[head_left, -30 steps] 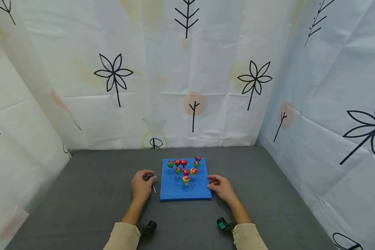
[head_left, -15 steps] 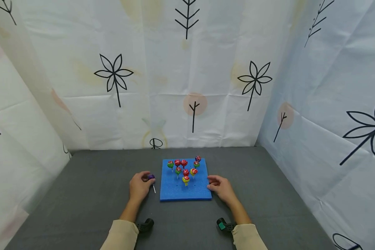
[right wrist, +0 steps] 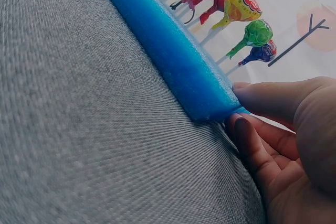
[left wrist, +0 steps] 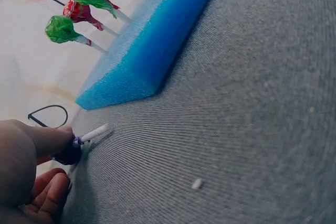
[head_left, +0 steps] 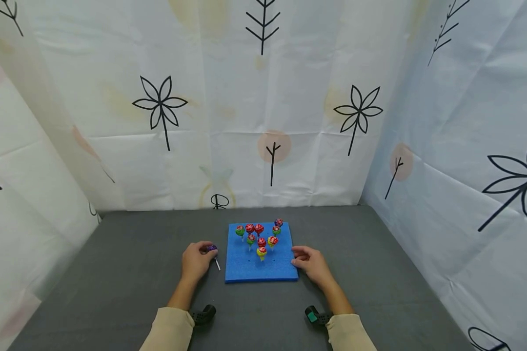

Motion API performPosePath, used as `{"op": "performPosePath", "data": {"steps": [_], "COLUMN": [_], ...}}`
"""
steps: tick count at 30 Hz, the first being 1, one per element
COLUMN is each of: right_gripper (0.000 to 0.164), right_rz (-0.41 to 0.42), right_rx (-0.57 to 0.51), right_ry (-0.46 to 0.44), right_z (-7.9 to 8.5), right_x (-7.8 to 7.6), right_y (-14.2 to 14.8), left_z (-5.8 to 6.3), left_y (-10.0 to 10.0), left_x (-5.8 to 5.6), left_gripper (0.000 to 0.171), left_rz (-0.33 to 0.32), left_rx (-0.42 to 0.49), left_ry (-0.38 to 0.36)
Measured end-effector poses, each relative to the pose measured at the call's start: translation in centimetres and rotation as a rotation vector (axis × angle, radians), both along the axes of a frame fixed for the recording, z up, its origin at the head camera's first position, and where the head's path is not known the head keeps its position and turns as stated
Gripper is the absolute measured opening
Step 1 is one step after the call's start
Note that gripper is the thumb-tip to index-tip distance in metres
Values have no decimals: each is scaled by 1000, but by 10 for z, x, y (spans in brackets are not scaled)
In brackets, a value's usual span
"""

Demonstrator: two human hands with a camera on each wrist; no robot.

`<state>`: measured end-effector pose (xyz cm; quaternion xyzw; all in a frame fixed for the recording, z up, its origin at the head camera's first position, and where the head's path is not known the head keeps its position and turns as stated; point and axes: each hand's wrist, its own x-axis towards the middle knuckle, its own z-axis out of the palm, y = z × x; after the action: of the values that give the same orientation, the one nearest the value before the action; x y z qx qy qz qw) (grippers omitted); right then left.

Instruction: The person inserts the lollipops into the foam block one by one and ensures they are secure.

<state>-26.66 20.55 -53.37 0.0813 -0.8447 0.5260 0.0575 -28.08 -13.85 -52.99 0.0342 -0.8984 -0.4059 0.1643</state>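
Observation:
A purple-wrapped lollipop (head_left: 212,248) is pinched at its head by my left hand (head_left: 195,261), left of the blue foam board (head_left: 259,273). Its white stick (left wrist: 95,132) points toward the near side, close over the cloth. In the left wrist view the thumb covers part of the wrapper. My right hand (head_left: 313,263) grips the board's right edge, thumb on top and fingers against the side in the right wrist view. Several lollipops stand upright in the board, among them a yellow one (head_left: 261,252), a green one (left wrist: 61,29) and a dark blue one (right wrist: 262,51).
Grey cloth (head_left: 149,282) covers the table. A small white bit (left wrist: 197,183) lies on it near my left hand. Patterned white curtains (head_left: 228,161) enclose the back and sides. Small holes show in the board's near part.
My left hand has shifted slightly left, and more of the purple lollipop's head shows at its fingertips. The stick has swung a little to the right. My right hand and the board stay put.

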Motion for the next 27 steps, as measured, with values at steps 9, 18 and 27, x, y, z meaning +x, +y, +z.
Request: {"op": "performPosePath", "data": {"steps": [9,18,27], "right_gripper": [29,29,30], "right_rz": [3,0,34], "right_rx": [-2,10,29], "right_ry": [-6,3,27], "right_z": [0,3,-1], "right_x": [-1,-2,3], "right_y": [0,0,2], "left_z": [0,-1,-8], "left_y": [-1,-4,-12], "left_x": [1,1,8], "left_gripper": [22,23,30], "left_rz": [2,-21,-121], "left_rx": [27,115,174], "left_ry": [13,0,-33]}}
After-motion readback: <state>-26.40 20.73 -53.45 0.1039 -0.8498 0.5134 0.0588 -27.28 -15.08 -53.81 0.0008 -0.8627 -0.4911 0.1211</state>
